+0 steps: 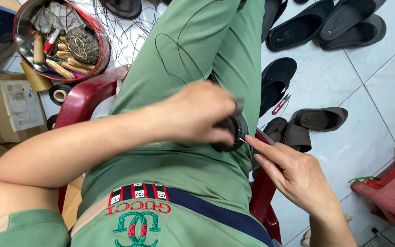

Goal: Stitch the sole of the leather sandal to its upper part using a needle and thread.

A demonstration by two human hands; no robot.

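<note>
I am seeing the green garment (pixel 170 228) nearest the lens, its hem embroidered, then green trousers (pixel 197 50) running up the frame. I am watching the left hand (pixel 197 114) curling over a dark sandal (pixel 232 132) lying on the lap; its fingers are closed down on the sandal's edge, thumb underneath. The right hand (pixel 293 171) is reaching in from the side, index finger extended and touching the sandal's rim, other fingers loosely apart, holding nothing I can make out. A small grey tip is showing above the left knuckles; I cannot tell what it is.

Risks, as I am judging them: a loose black thread (pixel 179 50) is trailing across the thigh and could be snagging or tangling if pulled blind. The right fingertip is sitting close to where any sharp point would be emerging, so a prick seems possible. The sandal is resting between the legs at the red chair's (pixel 88 96) edge; a slackening grip could be dropping it onto the tiled floor (pixel 344 82) among the other sandals (pixel 325 23) and the red-handled snips (pixel 281 104).
</note>
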